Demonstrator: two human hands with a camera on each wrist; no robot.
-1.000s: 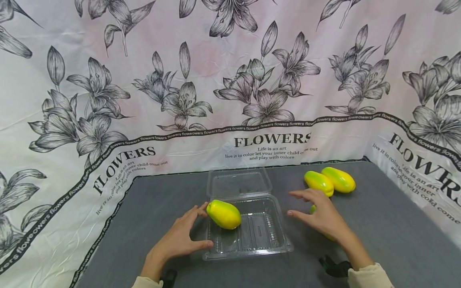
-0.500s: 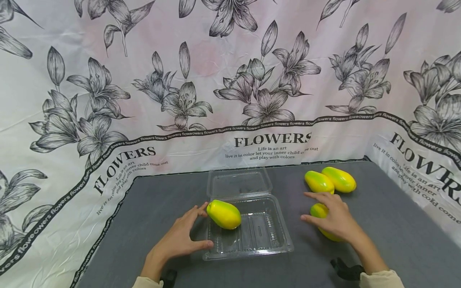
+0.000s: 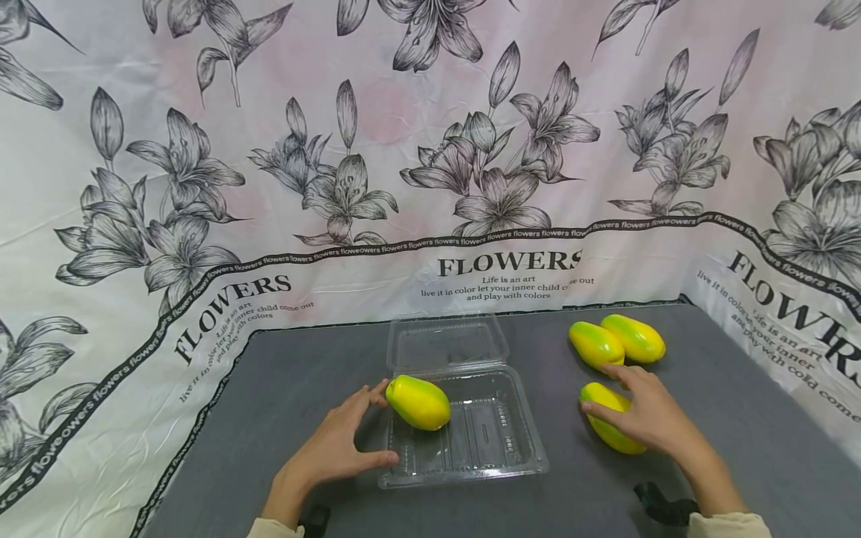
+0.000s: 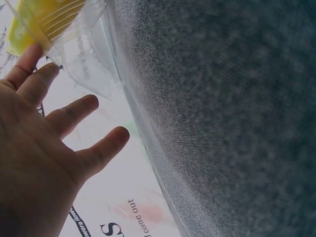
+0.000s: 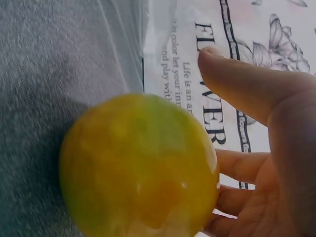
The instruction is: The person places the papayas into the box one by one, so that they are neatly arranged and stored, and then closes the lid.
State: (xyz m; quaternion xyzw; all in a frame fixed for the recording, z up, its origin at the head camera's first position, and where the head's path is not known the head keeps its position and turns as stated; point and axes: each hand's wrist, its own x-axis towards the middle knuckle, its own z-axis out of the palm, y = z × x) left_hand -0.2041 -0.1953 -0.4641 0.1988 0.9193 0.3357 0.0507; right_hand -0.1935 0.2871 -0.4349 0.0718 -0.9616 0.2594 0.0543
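A clear plastic clamshell box (image 3: pixel 484 437) stands with its lid (image 3: pixel 464 342) laid back. One yellow-green papaya (image 3: pixel 418 402) lies in its left half. Beside the box's left edge is my left hand (image 3: pixel 336 441), fingers spread, fingertips close to the rim; in the left wrist view its fingers (image 4: pixel 74 113) are extended. My right hand (image 3: pixel 652 412) reaches over a second papaya (image 3: pixel 615 439) on the table. In the right wrist view the thumb (image 5: pixel 237 81) stands away from that papaya (image 5: pixel 138 168), while the other fingers lie beside it, partly hidden.
Two more papayas (image 3: pixel 597 344) lie side by side at the table's back right. A grey cloth covers the table (image 3: pixel 282 388). Floral fabric (image 3: pixel 498 284) printed with lettering hangs behind and along the sides.
My right hand has moved right and slightly down, from near the box to over the papaya on the table. The left hand, box and papayas stay in place.
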